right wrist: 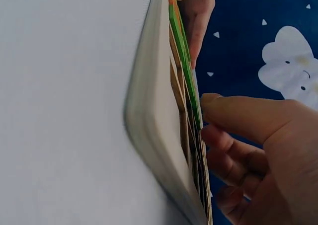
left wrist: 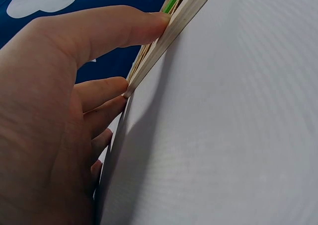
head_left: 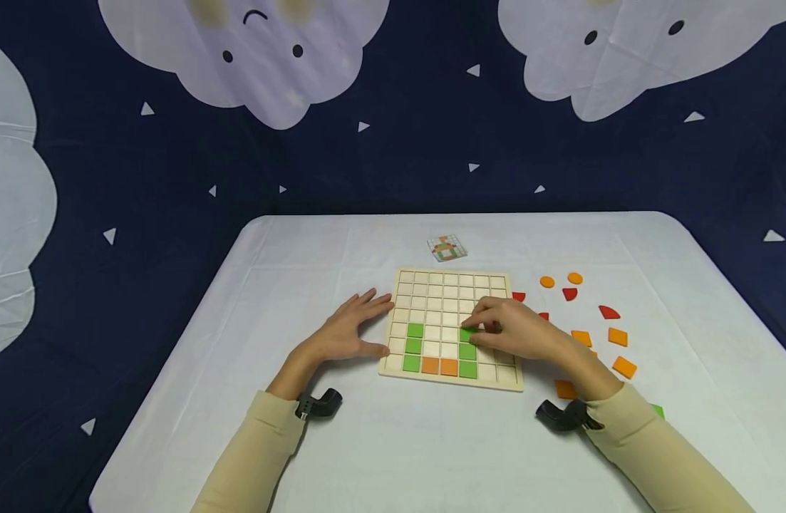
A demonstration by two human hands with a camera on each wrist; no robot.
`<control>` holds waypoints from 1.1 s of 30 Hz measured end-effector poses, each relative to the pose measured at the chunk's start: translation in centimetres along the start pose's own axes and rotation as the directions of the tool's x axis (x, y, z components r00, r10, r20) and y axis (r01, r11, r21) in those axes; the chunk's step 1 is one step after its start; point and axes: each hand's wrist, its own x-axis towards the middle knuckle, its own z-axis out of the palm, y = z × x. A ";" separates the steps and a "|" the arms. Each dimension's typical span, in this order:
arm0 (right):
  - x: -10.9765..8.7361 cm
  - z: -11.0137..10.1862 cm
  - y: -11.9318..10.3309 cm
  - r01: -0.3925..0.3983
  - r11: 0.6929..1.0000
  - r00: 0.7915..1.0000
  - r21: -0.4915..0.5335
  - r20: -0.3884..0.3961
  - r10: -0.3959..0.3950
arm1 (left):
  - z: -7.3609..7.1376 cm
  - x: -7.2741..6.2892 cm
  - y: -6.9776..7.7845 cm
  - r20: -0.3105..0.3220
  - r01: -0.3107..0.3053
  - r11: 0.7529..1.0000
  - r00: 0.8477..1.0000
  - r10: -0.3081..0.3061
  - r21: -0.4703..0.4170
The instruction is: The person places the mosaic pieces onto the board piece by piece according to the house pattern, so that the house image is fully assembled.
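Note:
A wooden grid board lies on the table. Green square tiles fill a short column on its left, others a column on its right, and two orange squares sit between them in the bottom row. My left hand rests against the board's left edge with spread fingers, thumb on the rim in the left wrist view. With thumb and index finger, my right hand pinches the green square tile at the top of the right column. Its other fingers curl inward.
A small patterned card lies behind the board. To the right are scattered orange squares, orange circles and red quarter-round pieces. A green piece shows beside the right sleeve. A dark cloth hangs behind the white table.

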 end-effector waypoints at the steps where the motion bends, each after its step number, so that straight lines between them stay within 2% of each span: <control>1: -0.1 -0.1 0.1 -0.006 1.000 1.000 0.000 -0.004 0.006 | 0.0 0.0 0.0 -0.001 -0.001 1.000 1.000 0.001 -0.001; 6: -0.6 -1.2 0.5 -0.039 0.999 0.999 0.022 -0.025 0.039 | 0.1 0.0 -0.1 -0.008 -0.012 1.000 1.000 0.012 0.000; 9: -1.0 -2.1 1.0 -0.074 0.997 0.997 0.035 -0.012 0.075 | 0.1 0.0 -0.1 -0.010 -0.010 1.000 1.000 0.010 0.000; 13: -1.9 -3.7 1.8 -0.126 0.992 0.992 0.003 0.009 0.126 | 0.1 0.1 0.0 -0.013 -0.010 1.000 1.000 0.010 -0.004; 19: -3.9 -6.3 3.5 -0.196 0.979 0.980 -0.049 -0.033 0.194 | 0.2 0.1 0.0 -0.010 0.001 1.000 1.000 -0.001 -0.005; 27: -6.0 -8.2 5.7 -0.313 0.948 0.950 -0.052 -0.003 0.313 | 0.2 0.2 0.0 -0.020 0.003 1.000 1.000 -0.003 -0.009; 33: -7.7 -9.1 7.3 -0.412 0.911 0.907 0.010 0.101 0.409 | 0.3 0.0 -0.1 -0.013 0.000 1.000 1.000 0.000 -0.009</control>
